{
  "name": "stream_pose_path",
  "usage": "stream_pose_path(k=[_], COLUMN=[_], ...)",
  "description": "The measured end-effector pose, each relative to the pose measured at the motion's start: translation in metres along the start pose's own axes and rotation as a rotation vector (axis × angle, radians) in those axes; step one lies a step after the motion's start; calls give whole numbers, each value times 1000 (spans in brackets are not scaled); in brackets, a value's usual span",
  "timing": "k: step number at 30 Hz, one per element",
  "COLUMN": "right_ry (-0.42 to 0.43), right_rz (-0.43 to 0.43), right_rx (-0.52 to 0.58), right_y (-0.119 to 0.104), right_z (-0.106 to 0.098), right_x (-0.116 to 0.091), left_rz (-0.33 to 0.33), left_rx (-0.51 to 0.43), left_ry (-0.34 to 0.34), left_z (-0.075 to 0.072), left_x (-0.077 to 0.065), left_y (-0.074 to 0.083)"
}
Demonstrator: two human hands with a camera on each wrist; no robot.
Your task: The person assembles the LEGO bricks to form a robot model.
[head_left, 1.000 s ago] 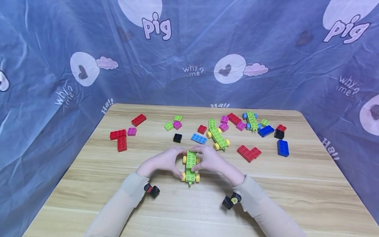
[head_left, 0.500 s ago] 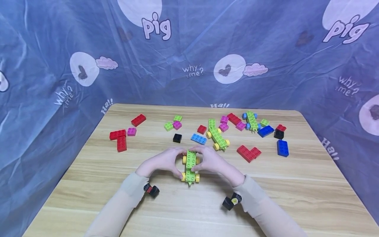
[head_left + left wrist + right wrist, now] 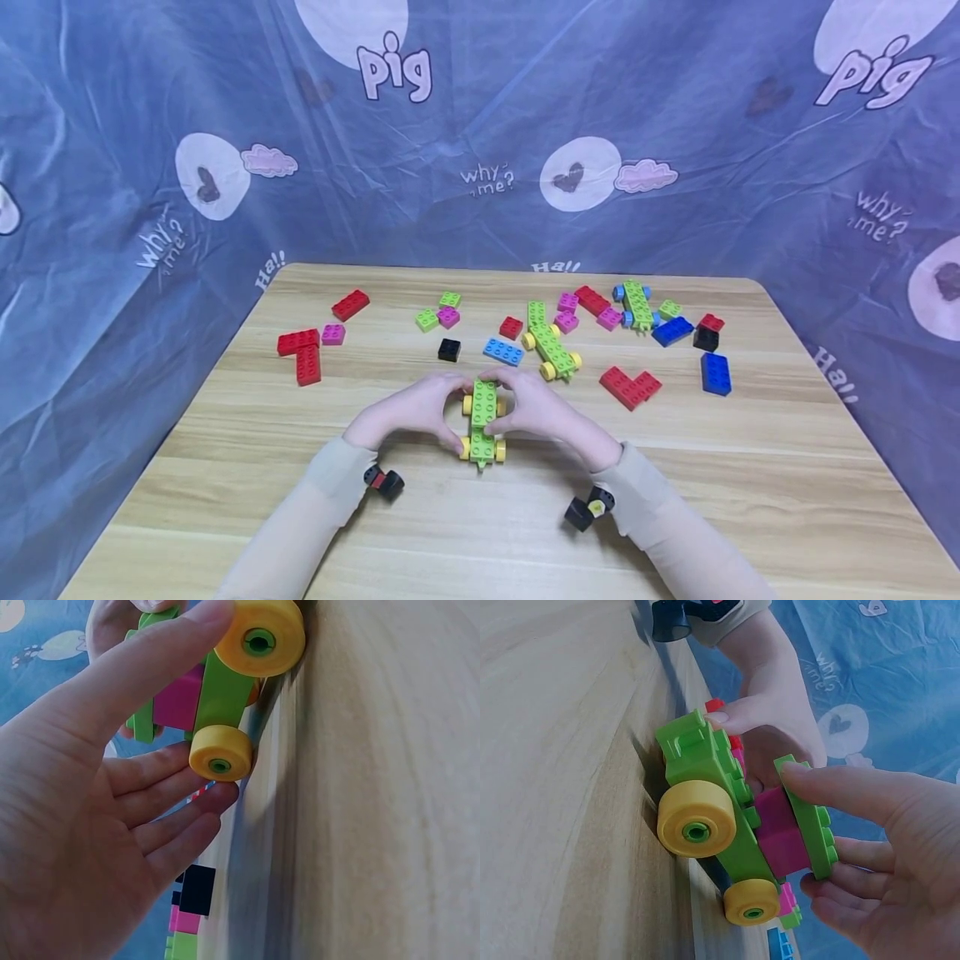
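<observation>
A toy car (image 3: 482, 451) with a green wheeled base and yellow wheels stands on the wooden table in front of the person. On its base sits a magenta brick (image 3: 781, 832), topped by a flat green brick (image 3: 483, 402) with studs. My left hand (image 3: 423, 407) holds the car from the left, thumb on the near wheel and fingertips by the far wheel, as the left wrist view shows. From the right, my right hand (image 3: 534, 406) grips the flat green brick, its thumb on the near end and fingers at the far end.
Beyond the hands lie a second yellow-wheeled green base (image 3: 551, 350), a light blue brick (image 3: 503, 351), a black brick (image 3: 449, 349) and joined red bricks (image 3: 630, 387). A blue-wheeled base (image 3: 637, 305) stands at the back right. More red bricks (image 3: 307, 354) lie at left.
</observation>
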State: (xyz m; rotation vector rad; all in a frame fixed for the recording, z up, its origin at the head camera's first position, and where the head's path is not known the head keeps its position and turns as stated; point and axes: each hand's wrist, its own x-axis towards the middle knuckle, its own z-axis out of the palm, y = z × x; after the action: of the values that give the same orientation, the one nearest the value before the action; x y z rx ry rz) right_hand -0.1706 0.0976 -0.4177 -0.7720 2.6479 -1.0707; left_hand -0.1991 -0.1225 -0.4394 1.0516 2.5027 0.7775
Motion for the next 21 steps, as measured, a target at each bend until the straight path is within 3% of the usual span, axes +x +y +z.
stream_pose_path(k=[9, 14, 21], right_ry=[-12, -14, 22], right_rz=[-64, -58, -116], right_rx=[-26, -8, 36], right_y=[2, 3, 8], right_z=[-3, -8, -20], right_x=[-1, -2, -2], left_rz=[1, -13, 26], left_rx=[6, -9, -52], left_ry=[-14, -18, 40], left_z=[-3, -5, -9], left_x=[-2, -3, -4], left_y=[3, 3, 0])
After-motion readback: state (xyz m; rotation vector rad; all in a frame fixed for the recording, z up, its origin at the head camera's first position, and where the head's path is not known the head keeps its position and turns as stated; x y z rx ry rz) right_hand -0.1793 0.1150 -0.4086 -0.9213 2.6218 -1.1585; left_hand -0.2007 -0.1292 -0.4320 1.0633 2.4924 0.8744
